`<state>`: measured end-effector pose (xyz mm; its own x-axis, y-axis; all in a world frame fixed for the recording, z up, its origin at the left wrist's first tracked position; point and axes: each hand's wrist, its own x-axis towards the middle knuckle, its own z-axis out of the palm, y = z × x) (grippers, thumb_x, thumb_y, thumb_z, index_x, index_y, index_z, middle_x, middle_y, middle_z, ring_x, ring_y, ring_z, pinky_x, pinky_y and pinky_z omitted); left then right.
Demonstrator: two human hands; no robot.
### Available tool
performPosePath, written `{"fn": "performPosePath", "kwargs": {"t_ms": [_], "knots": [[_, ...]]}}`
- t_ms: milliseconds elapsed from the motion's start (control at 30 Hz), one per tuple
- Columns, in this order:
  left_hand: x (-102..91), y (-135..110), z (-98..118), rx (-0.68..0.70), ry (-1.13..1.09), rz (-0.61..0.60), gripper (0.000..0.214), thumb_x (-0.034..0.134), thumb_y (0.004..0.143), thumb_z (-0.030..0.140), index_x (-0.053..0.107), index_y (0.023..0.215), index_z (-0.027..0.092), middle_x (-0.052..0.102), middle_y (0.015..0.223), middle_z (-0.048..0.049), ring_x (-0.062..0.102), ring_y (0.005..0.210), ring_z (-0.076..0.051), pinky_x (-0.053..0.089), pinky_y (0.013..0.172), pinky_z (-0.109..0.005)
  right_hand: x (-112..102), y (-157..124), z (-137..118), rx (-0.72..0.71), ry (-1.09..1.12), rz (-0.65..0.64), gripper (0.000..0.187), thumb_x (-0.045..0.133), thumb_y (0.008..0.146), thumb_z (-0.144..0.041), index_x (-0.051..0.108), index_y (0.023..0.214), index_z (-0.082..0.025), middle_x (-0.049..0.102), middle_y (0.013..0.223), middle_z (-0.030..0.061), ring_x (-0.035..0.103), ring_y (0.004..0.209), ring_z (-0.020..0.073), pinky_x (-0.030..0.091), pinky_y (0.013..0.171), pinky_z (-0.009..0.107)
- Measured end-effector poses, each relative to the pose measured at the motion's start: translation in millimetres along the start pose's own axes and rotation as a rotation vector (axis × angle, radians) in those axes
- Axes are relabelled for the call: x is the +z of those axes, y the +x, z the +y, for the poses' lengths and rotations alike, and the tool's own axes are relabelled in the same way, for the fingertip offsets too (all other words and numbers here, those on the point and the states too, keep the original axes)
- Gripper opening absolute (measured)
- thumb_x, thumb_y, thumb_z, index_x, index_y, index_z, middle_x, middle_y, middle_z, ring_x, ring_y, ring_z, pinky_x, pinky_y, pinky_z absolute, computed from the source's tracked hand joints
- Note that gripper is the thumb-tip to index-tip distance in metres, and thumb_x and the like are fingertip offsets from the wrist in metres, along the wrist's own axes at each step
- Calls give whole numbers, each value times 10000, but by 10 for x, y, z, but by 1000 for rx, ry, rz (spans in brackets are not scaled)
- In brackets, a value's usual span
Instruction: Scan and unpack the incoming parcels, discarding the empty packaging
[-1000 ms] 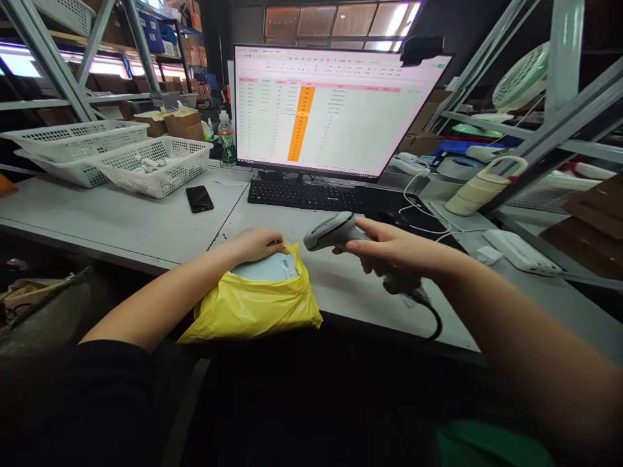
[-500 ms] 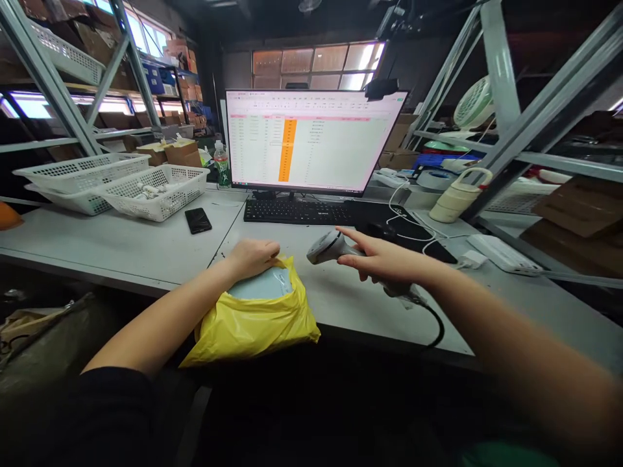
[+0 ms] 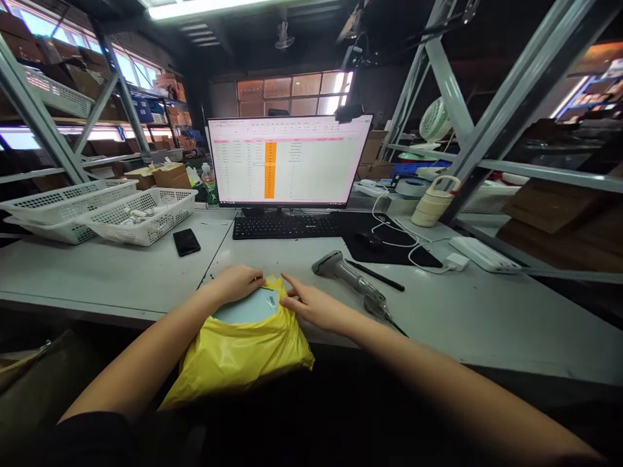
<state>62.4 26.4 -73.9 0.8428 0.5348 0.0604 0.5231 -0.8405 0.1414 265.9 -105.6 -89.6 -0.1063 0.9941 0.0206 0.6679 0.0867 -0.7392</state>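
The bag hangs half over the table's near edge. The left hand rests on its far end, fingers loose; the right hand touches its right side, fingers spread. The scanner lies near on the right, and the table on the left is bare.

Yellow poly mailer lies at the near edge of the grey table, overhanging it. A pale blue packet with a barcode label protrudes from its mouth. Left hand rests palm down on the packet's far edge, fingers bent; grip cannot be determined. Right hand touches the mailer's right rim, fingers extended. Corded barcode scanner lies on the table just right of that hand, apart from it. Behind: black keyboard, monitor displaying a spreadsheet
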Motion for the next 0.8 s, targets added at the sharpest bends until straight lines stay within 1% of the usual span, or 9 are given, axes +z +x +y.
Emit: {"fn": "performPosePath", "kwargs": {"t_ms": [33, 100, 167, 200, 300, 400, 500, 633, 800], "knots": [[-3, 7, 3, -8, -12, -9, 396, 372, 1000, 402, 694, 886, 202, 723, 829, -98, 654, 734, -247, 353, 600, -306, 91, 87, 22, 36, 149, 14, 654, 620, 888, -538, 520, 1426, -179, 724, 1094, 114, 657, 998, 287, 502, 859, 397], [-16, 8, 0, -14, -35, -23, 424, 339, 1012, 398, 684, 862, 202, 724, 838, -90, 648, 733, -233, 365, 610, -302, 246, 260, 92, 74, 438, 66, 490, 693, 799, -565, 676, 1092, -172, 716, 924, 80, 645, 869, 253, 500, 757, 348], [-47, -17, -7, -11, -53, -21, 439, 325, 1019, 406, 679, 855, 205, 729, 860, -80, 648, 749, -219, 380, 629, -298, 369, 382, 140, 71, 616, 127, 450, 689, 742, -626, 617, 788, -184, 646, 741, 37, 594, 715, 205, 472, 659, 315], [-70, -41, -6, -12, -57, -14, 448, 317, 1023, 414, 680, 863, 206, 730, 873, -76, 648, 759, -215, 387, 639, -297, 415, 415, 141, 60, 651, 173, 474, 664, 732, -658, 556, 718, -197, 596, 678, 18, 554, 655, 185, 451, 621, 305], [-177, -160, 52, -27, -96, 33, 447, 337, 1020, 481, 689, 952, 215, 735, 912, -62, 660, 809, -215, 414, 677, -298, 456, 422, 54, 8, 721, 337, 490, 594, 743, -691, 452, 701, -225, 498, 640, -16, 469, 598, 153, 408, 573, 286], [-341, -309, 219, -14, -138, 140, 413, 549, 927, 565, 651, 1179, 254, 730, 1093, -49, 675, 949, -241, 461, 780, -318, 329, 365, -132, -51, 781, 484, 442, 565, 786, -657, 450, 758, -231, 491, 703, -18, 466, 642, 152, 417, 604, 277], [-531, -408, 430, 27, -84, 251, 624, 715, 819, 534, 535, 1366, 294, 662, 1295, -57, 645, 1114, -289, 473, 901, -358, 110, 336, -334, -138, 778, 622, 394, 566, 828, -605, 462, 754, -232, 468, 714, -19, 448, 644, 146, 408, 604, 264], [-700, -431, 624, -59, -33, 286, 655, 758, 769, 505, 537, 1327, 241, 698, 1198, -89, 670, 1074, -326, 496, 871, -370, -96, 348, -498, -221, 742, 714, 332, 575, 829, -538, 501, 734, -229, 463, 703, -11, 436, 629, 145, 396, 578, 263], [-722, -404, 716, -91, -11, 225, 737, 774, 744, 522, 486, 1371, 263, 715, 1131, -82, 690, 1002, -333, 492, 793, -357, -148, 323, -526, -242, 716, 755, 320, 566, 831, -529, 529, 744, -223, 463, 692, -12, 433, 625, 144, 392, 576, 267]]}}
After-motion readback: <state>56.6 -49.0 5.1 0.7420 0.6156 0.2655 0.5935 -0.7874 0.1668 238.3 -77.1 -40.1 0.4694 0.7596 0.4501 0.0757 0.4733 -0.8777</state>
